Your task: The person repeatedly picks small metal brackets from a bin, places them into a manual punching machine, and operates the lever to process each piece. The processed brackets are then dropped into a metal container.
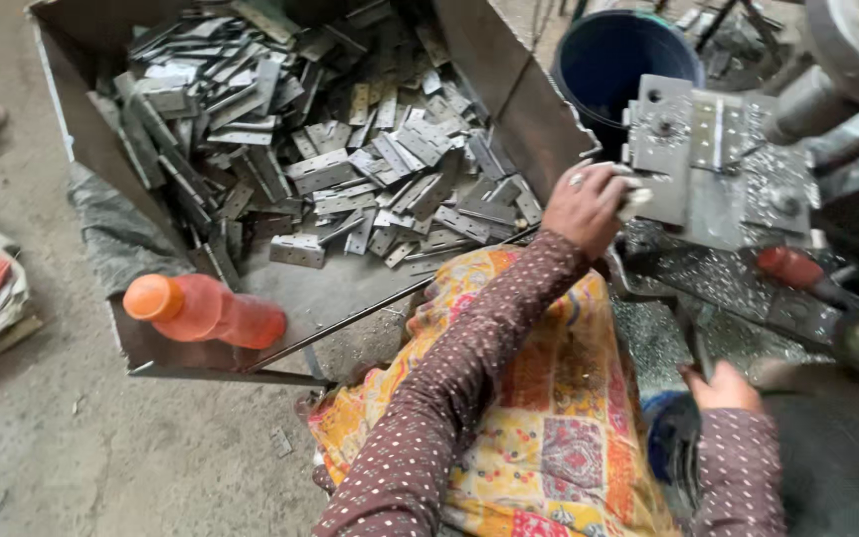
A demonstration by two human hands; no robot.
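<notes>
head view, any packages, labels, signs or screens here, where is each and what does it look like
No signs, screens or readable labels show.
Orange bottle: lying on its side at the near left corner of the metal tray, orange cap, no label visible.
Blue bucket: behind the tray's right wall, round, dark blue, open top.
Metal tray: holds a heap of flat grey hinge plates.

One orange bottle (206,310) at 8 o'clock. One blue bucket (620,62) at 1 o'clock. One metal bin (101,149) at 11 o'clock, heaped with flat steel plates (322,171), too many to count. Two hands: left (589,207) near centre, right (723,388) at 4 o'clock. One red handle (789,267) at 3 o'clock.
</notes>
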